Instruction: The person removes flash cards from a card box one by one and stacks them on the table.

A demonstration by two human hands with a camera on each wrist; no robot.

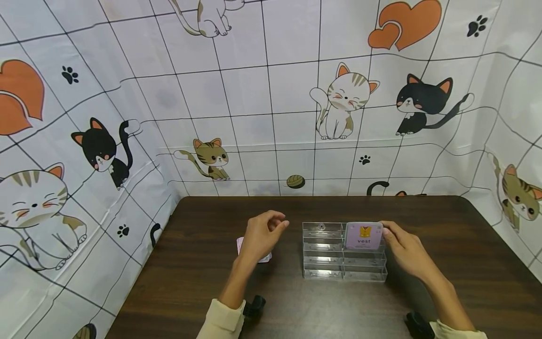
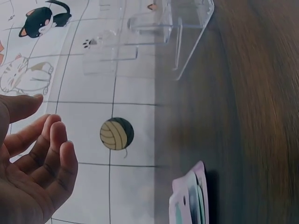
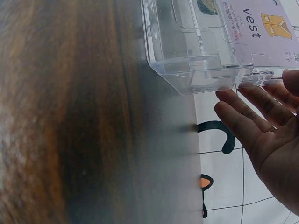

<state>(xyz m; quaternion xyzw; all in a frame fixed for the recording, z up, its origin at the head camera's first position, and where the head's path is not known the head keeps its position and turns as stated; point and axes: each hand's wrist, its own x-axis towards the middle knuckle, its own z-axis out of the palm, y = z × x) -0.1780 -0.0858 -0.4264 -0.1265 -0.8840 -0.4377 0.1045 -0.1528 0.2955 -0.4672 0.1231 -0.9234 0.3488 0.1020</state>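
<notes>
Thumb and index finger of the right hand (image 1: 407,252) are set at the right edge of the vest card (image 1: 364,241), which appears to be pinched there; the other fingers are held fairly straight alongside the clear acrylic tiered rack (image 1: 323,273), and how firm the hold is cannot be told. Nothing is held by the left hand (image 1: 261,238), which is poised to the left of the rack with its fingers loosely curled and a gap left between thumb and fingertips.

The vest card is stood in the upper part of the rack's right column; its exact tier cannot be made out. Its printed face is turned toward the person, the lettering is upright, and its long axis is laid crosswise, along the rack's width.

Placing of this card is judged to be the step in hand. Next, it would need to be settled squarely behind the clear lip and let go, after which another card could be drawn from the card stack (image 2: 190,200), partly hidden by the left hand, to the left of the rack.

Beneath the rack a dark wood-grain tabletop (image 1: 440,221) is seen, and behind it a cat-print sheet (image 1: 250,99) is hung.
</notes>
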